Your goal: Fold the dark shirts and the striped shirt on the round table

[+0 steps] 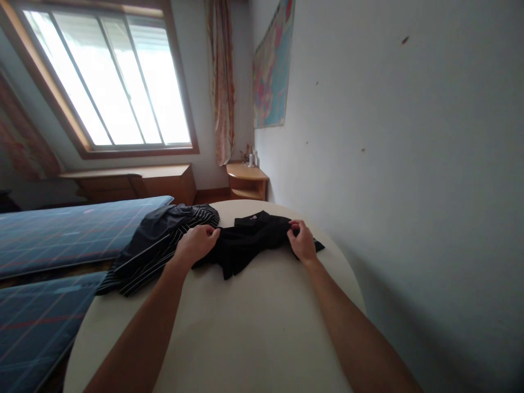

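Shirt (258, 236): black; lies on the round table (254, 322), toward the far rim, within easy reach of both arms; collar (244, 221) turned away from the body, with a small pale mark, perhaps a label, too small to read.
Left hand (197, 244): grasps the shirt's left part, thumb and fingertips pinched together on the cloth; likely a light hold, enough to control an edge without bunching the fabric.
Right hand (302, 240): grasps the shirt's right part in a similar pinch, with a dark corner of cloth showing just beyond the wrist.
Spacing: well apart, one grip on each side of the shirt; probably chosen to keep the cloth spread and even between two points.
Near corner of the shirt: points toward the body, loose on the tabletop, under neither grip.
Striped garment (159, 240): dark with pale lines; lies at the table's left, out to the rim, partly behind the left hand; perhaps set there to leave the middle for the shirt. Contact with the shirt: impossible to tell behind the left hand.
Table: pale; serves as flat support for both garments, near the wall (429, 207) on the right.
Bedding (82, 234): blue, checked; beside the table, on the left.
Window (118, 82): bright, beyond the table; likely lights the cloth from ahead.
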`<control>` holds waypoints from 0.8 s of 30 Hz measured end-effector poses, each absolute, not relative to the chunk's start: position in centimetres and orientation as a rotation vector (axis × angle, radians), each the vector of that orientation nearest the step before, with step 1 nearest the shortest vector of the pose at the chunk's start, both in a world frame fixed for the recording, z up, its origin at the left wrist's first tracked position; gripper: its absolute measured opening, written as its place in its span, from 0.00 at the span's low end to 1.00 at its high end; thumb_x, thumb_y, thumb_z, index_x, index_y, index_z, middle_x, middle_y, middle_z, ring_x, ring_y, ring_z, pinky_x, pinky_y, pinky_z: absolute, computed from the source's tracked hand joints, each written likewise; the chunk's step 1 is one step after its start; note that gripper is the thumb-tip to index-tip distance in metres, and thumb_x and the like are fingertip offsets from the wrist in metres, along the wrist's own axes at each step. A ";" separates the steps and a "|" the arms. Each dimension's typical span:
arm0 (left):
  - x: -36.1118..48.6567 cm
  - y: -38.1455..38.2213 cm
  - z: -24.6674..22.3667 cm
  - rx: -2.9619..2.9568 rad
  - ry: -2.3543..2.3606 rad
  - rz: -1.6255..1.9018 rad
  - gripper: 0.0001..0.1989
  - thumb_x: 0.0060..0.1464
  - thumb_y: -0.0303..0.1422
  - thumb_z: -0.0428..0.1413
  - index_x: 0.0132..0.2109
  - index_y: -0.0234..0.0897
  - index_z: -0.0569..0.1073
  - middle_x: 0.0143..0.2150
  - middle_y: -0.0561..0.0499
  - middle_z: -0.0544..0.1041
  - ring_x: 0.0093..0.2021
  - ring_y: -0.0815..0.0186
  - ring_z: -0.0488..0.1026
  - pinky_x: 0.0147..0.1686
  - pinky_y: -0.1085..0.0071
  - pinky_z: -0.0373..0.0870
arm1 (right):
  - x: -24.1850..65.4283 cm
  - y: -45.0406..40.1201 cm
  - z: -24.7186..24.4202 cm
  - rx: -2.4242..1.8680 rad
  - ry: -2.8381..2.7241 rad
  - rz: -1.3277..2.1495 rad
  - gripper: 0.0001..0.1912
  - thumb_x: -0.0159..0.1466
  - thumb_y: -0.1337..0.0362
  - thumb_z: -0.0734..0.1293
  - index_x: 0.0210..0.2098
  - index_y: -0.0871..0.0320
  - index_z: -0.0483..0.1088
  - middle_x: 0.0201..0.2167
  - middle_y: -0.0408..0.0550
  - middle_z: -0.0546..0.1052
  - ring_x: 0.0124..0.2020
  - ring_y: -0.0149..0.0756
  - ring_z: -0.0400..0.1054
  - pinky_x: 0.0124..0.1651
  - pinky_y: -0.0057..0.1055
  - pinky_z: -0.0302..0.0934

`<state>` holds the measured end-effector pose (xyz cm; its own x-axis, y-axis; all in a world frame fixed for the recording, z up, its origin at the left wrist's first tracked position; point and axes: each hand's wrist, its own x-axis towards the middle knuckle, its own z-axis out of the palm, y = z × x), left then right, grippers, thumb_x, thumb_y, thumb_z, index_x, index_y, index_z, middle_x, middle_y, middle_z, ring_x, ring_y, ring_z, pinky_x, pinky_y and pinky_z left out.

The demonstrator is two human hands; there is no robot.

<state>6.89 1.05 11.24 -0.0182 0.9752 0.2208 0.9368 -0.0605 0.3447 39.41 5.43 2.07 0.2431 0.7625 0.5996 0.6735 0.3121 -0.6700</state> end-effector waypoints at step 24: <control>3.0 5.2 5.5 2.115 2.022 0.639 0.33 0.53 0.21 0.53 0.66 0.33 0.63 0.63 0.40 0.70 0.63 0.55 0.68 0.62 0.64 0.63 | 41.2 5.1 1.9 -1.882 -1.429 0.160 0.27 0.61 0.62 0.65 0.59 0.60 0.60 0.41 0.60 0.77 0.44 0.52 0.74 0.50 0.46 0.65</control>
<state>3.01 5.16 5.46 0.0026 0.9795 0.2013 0.9173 -0.0825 0.3896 41.16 5.10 1.91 0.3673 0.8700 0.3290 0.7754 -0.0911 -0.6249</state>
